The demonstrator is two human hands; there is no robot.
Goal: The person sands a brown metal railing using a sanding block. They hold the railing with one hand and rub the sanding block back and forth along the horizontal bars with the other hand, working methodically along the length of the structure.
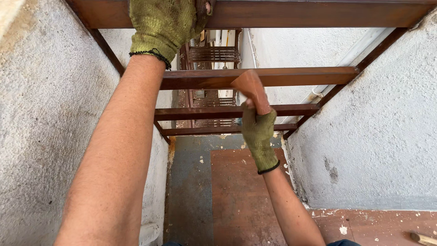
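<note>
Sandpaper [251, 89] (a folded reddish piece) is gripped in the gloved right hand [258, 132] against a brown bar [291, 76], seemingly mid-sanding, while the left hand [161, 25] clasps the near rail [318, 13].

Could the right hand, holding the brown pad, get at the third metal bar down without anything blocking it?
Probably yes. The right hand holds the brown pad just in front of the bars, and the third bar lies open beside it. The left hand grips the top bar, out of the way.

We can't see the left hand [161, 25] fingers, cut by top edge; wooden handle [423, 238] cropped at bottom-right corner.
</note>
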